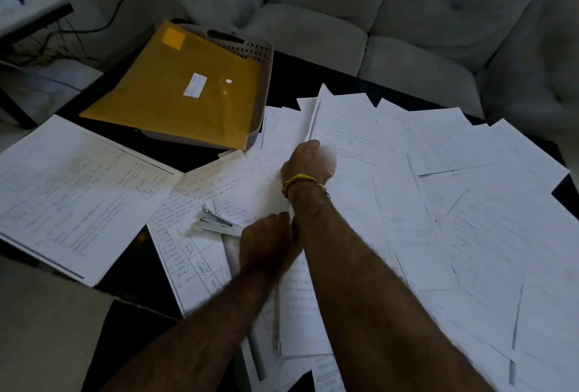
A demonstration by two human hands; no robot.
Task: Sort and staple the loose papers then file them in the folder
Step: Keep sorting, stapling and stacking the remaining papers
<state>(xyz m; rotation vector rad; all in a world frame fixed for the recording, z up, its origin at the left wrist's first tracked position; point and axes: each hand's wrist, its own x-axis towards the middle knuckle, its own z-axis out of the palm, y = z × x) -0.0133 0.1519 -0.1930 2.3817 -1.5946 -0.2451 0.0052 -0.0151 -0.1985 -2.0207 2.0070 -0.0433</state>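
Loose papers [407, 203] are spread all over the dark bench [131, 269]. The right hand [308, 161] reaches across them, its grip blurred, so can't tell. The left hand [269, 244] is curled beside the stapler [216, 224], also unclear. The yellow folder [175, 90] lies on a grey basket [257, 50], sofa [407, 15] behind.

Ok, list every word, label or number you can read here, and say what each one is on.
None can be read for certain.
White label on the yellow folder: print too small to read.
Handwritten sheet under the stapler: lines and table entries too blurred to read.
Printed sheet at the left: text too small.
Loose papers at the right: faint, unreadable.
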